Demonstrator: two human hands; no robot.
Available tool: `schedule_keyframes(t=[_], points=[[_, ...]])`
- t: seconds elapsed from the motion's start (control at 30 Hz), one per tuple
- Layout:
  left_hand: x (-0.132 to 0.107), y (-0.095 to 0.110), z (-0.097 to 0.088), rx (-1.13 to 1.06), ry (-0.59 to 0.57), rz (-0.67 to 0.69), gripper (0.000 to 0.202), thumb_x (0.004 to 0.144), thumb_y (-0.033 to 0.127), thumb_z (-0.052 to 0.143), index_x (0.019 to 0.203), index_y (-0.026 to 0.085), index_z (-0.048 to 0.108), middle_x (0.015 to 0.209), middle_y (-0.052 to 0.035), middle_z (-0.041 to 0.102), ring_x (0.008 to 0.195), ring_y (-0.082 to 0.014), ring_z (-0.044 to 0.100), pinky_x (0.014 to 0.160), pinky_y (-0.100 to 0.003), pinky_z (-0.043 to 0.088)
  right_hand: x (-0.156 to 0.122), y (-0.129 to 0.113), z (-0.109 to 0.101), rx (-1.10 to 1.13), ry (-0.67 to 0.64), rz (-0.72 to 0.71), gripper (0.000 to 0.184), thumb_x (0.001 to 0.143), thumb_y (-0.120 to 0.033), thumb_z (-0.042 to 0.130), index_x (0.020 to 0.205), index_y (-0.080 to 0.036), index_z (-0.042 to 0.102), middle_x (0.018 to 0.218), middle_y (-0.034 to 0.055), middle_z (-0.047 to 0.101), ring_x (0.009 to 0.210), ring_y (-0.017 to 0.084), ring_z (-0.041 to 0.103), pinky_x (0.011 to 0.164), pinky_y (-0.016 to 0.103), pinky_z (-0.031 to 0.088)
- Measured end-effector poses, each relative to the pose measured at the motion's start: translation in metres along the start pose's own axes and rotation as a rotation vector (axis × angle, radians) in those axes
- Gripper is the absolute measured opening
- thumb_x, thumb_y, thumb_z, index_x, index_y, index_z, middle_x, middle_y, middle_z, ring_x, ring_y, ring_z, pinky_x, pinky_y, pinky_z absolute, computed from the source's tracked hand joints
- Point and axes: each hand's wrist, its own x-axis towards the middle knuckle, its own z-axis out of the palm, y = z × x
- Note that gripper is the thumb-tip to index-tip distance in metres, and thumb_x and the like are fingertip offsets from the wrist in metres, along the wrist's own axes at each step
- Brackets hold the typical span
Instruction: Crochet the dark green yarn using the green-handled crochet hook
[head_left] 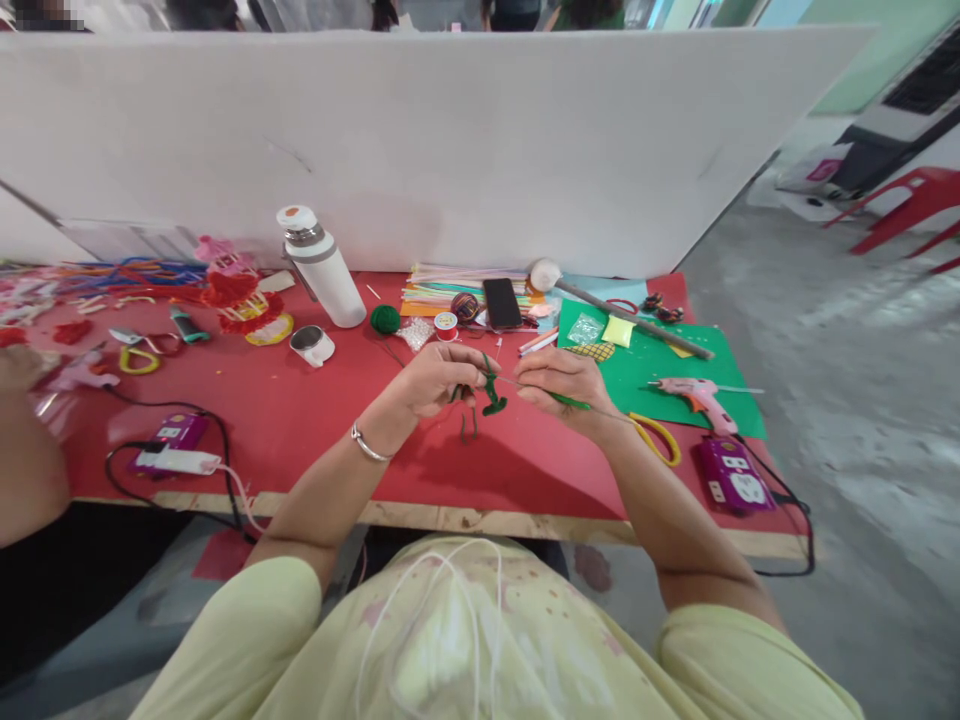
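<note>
Over the middle of the red table, my left hand (448, 378) is closed on a small dark green crochet piece (493, 398), with strands of yarn hanging below the fingers. My right hand (562, 388) is wrapped round a thin crochet hook with a green handle (570, 401). The hook's metal shaft points left and reaches the green loops; whether its tip is inside a loop is too small to tell. A green yarn ball (385, 319) lies behind my left hand. Yellow-handled scissors (657, 440) are beside my right wrist, partly hidden by it.
A white bottle (330, 275) and its cup (312, 346) stand left. Behind my hands lie a phone (502, 303) and red thread spool (445, 326). On the right are a pink glue gun (699, 398) and purple power socket (733, 474). A neighbour's arm (28, 450) is far left.
</note>
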Motion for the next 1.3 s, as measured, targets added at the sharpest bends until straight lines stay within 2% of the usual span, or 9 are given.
schedule_keyframes(t=[0.23,0.43,0.53,0.67,0.87,1.07,1.3], points=[[-0.002,0.002,0.004,0.023,-0.028,0.000,0.022,0.054,0.012,0.078,0.075,0.010,0.081,0.057,-0.0028,0.068,0.044,-0.0109,0.059,0.043,-0.021,0.044,0.001,-0.008,-0.004,0.129,0.009,0.116,0.013,0.099,-0.031,0.068,0.097,-0.026,0.080,0.100,0.0056,0.079,0.087,0.018,0.075,0.081,0.032,0.061],[-0.002,-0.001,0.007,0.052,-0.031,0.027,0.020,0.054,0.013,0.078,0.074,0.010,0.081,0.060,-0.0045,0.070,0.045,-0.0119,0.060,0.045,-0.023,0.045,0.006,-0.017,-0.008,0.273,0.028,0.266,0.029,0.102,-0.034,0.062,0.084,-0.022,0.080,0.091,0.0069,0.077,0.082,0.017,0.072,0.076,0.031,0.059],[-0.002,-0.003,0.008,0.065,-0.029,0.042,0.021,0.055,0.015,0.078,0.074,0.010,0.082,0.061,-0.0043,0.071,0.045,-0.0115,0.060,0.046,-0.024,0.046,0.001,-0.016,0.000,0.394,0.075,0.388,0.033,0.102,-0.037,0.063,0.078,-0.022,0.081,0.088,0.0056,0.075,0.078,0.016,0.069,0.071,0.029,0.056],[-0.002,-0.004,0.009,0.041,-0.029,0.036,0.021,0.056,0.016,0.080,0.075,0.010,0.082,0.060,-0.0039,0.070,0.046,-0.0116,0.062,0.047,-0.023,0.048,-0.008,-0.010,0.014,0.634,0.157,0.569,0.042,0.102,-0.042,0.060,0.072,-0.021,0.079,0.084,0.0038,0.071,0.060,0.011,0.059,0.051,0.025,0.044],[-0.002,-0.003,0.005,-0.004,-0.072,-0.037,0.018,0.057,0.016,0.078,0.074,0.012,0.081,0.056,-0.0021,0.067,0.043,-0.0113,0.061,0.046,-0.022,0.049,-0.005,-0.012,0.018,0.617,0.173,0.602,0.041,0.097,-0.049,0.067,0.069,-0.020,0.079,0.083,0.0054,0.073,0.062,0.012,0.058,0.050,0.025,0.043],[-0.002,-0.003,0.008,-0.042,-0.032,0.027,0.022,0.058,0.013,0.079,0.079,0.010,0.082,0.060,-0.0032,0.069,0.048,-0.0106,0.061,0.047,-0.022,0.050,0.002,-0.019,0.037,0.931,0.393,0.988,0.047,0.085,-0.062,0.072,0.066,-0.019,0.070,0.068,0.0007,0.065,0.051,0.009,0.053,0.042,0.021,0.036],[-0.001,-0.010,0.009,-0.075,0.041,0.101,0.025,0.059,0.014,0.084,0.084,0.012,0.083,0.063,-0.0015,0.069,0.050,-0.0091,0.060,0.049,-0.022,0.052,0.006,-0.023,0.047,0.916,0.500,1.002,0.051,0.079,-0.066,0.077,0.065,-0.019,0.064,0.069,0.0001,0.063,0.052,0.009,0.052,0.040,0.020,0.033]])
